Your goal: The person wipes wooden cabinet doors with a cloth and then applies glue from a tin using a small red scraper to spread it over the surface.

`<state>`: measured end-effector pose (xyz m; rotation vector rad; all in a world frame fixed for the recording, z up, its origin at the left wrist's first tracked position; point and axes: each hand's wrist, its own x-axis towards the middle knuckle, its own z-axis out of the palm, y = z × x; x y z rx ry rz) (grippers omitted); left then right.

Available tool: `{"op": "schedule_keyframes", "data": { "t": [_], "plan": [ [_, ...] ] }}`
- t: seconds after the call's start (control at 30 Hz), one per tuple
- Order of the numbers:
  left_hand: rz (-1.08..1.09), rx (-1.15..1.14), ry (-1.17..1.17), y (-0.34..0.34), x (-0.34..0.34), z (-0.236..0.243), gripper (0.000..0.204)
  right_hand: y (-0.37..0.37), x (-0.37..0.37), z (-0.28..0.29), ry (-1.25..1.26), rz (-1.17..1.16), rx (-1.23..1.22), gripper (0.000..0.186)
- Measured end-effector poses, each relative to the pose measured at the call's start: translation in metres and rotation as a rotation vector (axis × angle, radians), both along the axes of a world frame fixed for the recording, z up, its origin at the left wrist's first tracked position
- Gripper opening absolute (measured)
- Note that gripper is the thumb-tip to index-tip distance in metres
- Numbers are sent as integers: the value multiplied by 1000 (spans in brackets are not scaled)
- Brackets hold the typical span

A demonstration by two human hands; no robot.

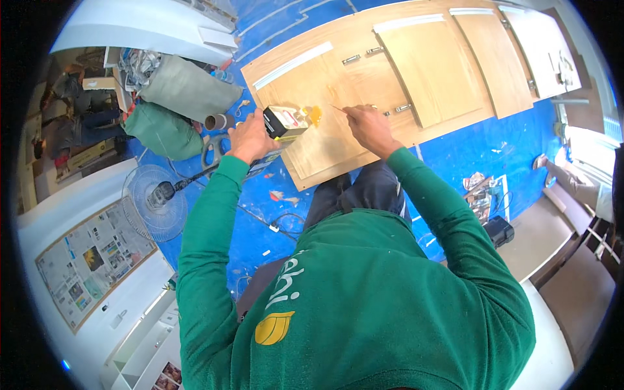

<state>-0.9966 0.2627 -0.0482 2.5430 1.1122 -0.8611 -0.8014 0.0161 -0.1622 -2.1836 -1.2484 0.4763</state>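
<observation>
My left hand [247, 138] is closed around a tilted, box-shaped container [290, 121] with a black end and cream, red and yellow sides. It is over the near left part of a pale wooden panel [302, 156]. Beside the container shows an amber, glue-like patch [314, 116]. My right hand [370, 131], its fingers pinched, grips a thin reddish stick [336, 106] that points toward the patch. Whether the stick's tip touches the panel I cannot tell. Metal hinges [351, 60] are fixed on the wood farther right.
Several more wooden panels [429, 71] lie to the right on the large board. Blue sheeting [468, 156] covers the floor. On the left are a standing fan [156, 198], a green bag [162, 132] and a grey roll [192, 88]. Behind my right arm is a black tool part [499, 231].
</observation>
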Motion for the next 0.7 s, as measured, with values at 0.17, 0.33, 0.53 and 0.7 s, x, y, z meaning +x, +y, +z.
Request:
{"op": "schedule_keyframes", "data": {
  "t": [0.17, 0.33, 0.53, 0.7],
  "plan": [
    [-17, 26, -73, -6, -12, 0, 94, 43, -3, -3, -278, 172, 82, 14],
    [14, 36, -158, -14, -27, 2, 91, 76, -23, -1, -420, 302, -26, 14],
    [226, -6, -344, -15, -70, -6, 90, 66, -45, 1, -492, 393, -113, 16],
    [469, -72, -709, -22, -132, -22, 94, 52, -26, -17, -368, 328, -176, 19]
  ]
}}
